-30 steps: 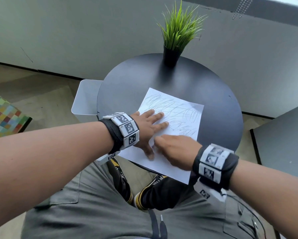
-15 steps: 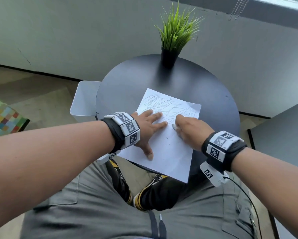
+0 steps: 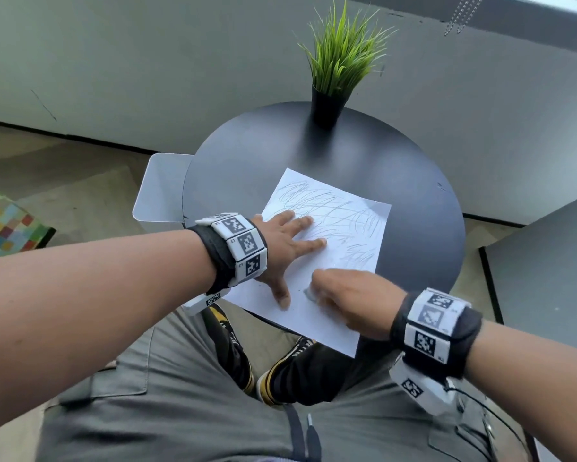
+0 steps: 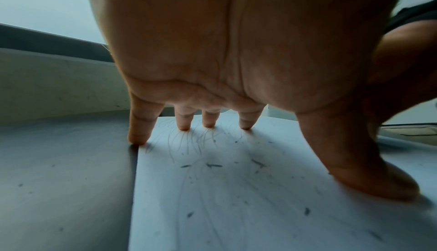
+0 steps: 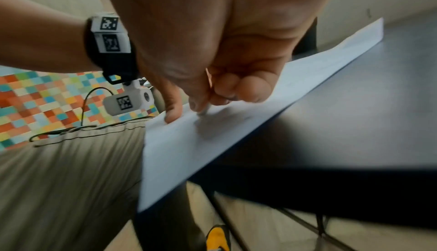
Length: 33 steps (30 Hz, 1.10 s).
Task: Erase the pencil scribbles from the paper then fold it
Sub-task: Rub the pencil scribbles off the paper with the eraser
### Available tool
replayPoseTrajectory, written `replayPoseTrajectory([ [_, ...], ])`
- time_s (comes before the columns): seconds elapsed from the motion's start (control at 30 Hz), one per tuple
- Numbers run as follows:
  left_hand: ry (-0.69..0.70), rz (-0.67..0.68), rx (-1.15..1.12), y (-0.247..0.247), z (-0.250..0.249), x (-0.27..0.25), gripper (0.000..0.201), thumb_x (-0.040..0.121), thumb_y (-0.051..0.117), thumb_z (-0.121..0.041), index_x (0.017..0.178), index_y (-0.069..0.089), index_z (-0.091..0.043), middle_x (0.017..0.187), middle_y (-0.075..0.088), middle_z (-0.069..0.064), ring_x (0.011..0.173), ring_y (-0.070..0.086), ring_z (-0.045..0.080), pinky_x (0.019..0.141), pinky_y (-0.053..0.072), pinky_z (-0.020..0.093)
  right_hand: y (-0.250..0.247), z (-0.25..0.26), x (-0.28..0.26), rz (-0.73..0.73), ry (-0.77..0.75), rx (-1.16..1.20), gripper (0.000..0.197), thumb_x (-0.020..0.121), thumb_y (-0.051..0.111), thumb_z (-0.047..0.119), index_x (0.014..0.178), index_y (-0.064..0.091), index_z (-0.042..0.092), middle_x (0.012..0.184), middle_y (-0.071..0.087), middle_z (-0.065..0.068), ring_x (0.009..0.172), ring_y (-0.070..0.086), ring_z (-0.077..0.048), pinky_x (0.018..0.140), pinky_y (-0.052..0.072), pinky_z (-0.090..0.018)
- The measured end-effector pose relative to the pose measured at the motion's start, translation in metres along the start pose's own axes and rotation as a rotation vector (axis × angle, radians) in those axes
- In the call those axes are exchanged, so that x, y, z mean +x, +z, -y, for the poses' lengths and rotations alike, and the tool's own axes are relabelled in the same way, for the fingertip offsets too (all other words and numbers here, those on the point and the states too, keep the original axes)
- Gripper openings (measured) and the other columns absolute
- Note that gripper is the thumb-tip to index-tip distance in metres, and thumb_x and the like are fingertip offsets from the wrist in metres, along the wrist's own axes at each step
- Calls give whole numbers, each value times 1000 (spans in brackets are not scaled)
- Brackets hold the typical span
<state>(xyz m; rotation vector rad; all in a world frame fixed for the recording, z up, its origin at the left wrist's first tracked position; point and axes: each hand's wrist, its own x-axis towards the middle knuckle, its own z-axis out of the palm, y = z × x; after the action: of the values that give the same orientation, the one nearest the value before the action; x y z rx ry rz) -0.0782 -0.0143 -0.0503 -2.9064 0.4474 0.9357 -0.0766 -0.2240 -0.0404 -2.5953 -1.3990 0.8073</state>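
**Thin sheet, pinned flat while I rub**

The paper point(image 3: 330, 248) lies on the round black table point(image 3: 247, 168), its near edge overhanging. My left hand point(image 3: 280, 248) presses it with spread fingers; my right hand point(image 3: 350, 301) pinches a small eraser point(image 3: 310, 294). Light and creasable, I judge, so I hold near the rubbing. A potted plant point(image 3: 340, 71) stands by the wall.

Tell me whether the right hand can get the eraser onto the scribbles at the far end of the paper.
Probably yes: the scribbles lie uncovered beyond the left hand, and the right hand already rubs the eraser on the paper.
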Motion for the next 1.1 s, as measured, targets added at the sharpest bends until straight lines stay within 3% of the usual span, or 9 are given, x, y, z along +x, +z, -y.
replayPoseTrajectory([
  [0.1, -4, 20, 2, -3, -1, -1, 132, 64, 80, -74, 158, -9, -48, 168, -22, -3, 155, -16, 26, 119, 19, 66, -14, -37, 12, -88, 231, -21, 57, 79, 14, 64, 106, 45, 24, 101, 58, -1, 86, 55, -26, 78, 48, -37],
  [0.2, -6, 25, 13, -6, -3, -2, 130, 63, 82, -72, 158, -2, -49, 169, -17, -5, 156, -12, 26, 117, 19, 69, -22, -72, 17, -208, 490, 171, 31, 93, 35, 59, 96, 45, 30, 93, 61, -4, 82, 58, -25, 81, 51, -42],
  [0.4, 25, -225, 5, -10, -10, -1, 95, 58, 67, -89, 130, 45, -31, 142, 37, 2, 137, 33, 25, 110, 31, 57, -14, -61, 16, -195, 447, 280, 21, 94, 45, 52, 92, 43, 31, 82, 64, -1, 74, 61, -22, 76, 53, -41],
  [0.47, 56, -244, -12, -4, -12, 5, 105, 54, 71, -88, 134, 40, -29, 156, 26, 5, 146, 24, 25, 113, 29, 56, -15, -59, 18, -187, 440, 271, 19, 94, 46, 51, 92, 44, 32, 83, 64, -1, 74, 61, -22, 76, 53, -41],
  [0.6, 52, -150, -35, 3, -9, 14, 139, 53, 69, -91, 161, 1, -35, 170, -10, 2, 157, -2, 23, 121, 19, 54, -20, -51, 18, -223, 471, 255, 19, 94, 47, 48, 95, 46, 29, 90, 65, -2, 79, 61, -23, 78, 52, -41],
  [0.67, 46, -133, -18, 3, -8, 16, 141, 54, 66, -93, 162, -3, -34, 170, -13, 1, 157, -5, 23, 122, 18, 54, -14, -34, 20, -229, 475, 218, 21, 96, 46, 43, 102, 46, 23, 97, 64, -7, 85, 60, -29, 79, 51, -40],
  [0.8, 39, -128, 2, 9, -5, 15, 142, 52, 63, -96, 161, -5, -37, 170, -16, -2, 157, -8, 22, 118, 17, 65, 3, 2, 18, -99, 203, 41, 24, 98, 38, 44, 105, 41, 21, 102, 62, -8, 93, 59, -34, 77, 49, -42],
  [0.97, 27, -122, -18, 10, -4, 13, 141, 53, 62, -96, 161, -8, -38, 170, -17, -3, 156, -10, 21, 118, 15, 67, -25, -42, 28, -244, 513, 69, 23, 98, 39, 38, 102, 38, 15, 104, 60, -17, 88, 53, -36, 76, 48, -42],
  [1.1, 19, -133, -36, 11, -6, 13, 142, 51, 66, -94, 161, -5, -39, 170, -15, -2, 157, -9, 21, 117, 14, 68, 5, 12, 26, -119, 221, 51, 22, 97, 43, 36, 108, 36, 18, 97, 61, -10, 83, 57, -36, 67, 43, -38],
])
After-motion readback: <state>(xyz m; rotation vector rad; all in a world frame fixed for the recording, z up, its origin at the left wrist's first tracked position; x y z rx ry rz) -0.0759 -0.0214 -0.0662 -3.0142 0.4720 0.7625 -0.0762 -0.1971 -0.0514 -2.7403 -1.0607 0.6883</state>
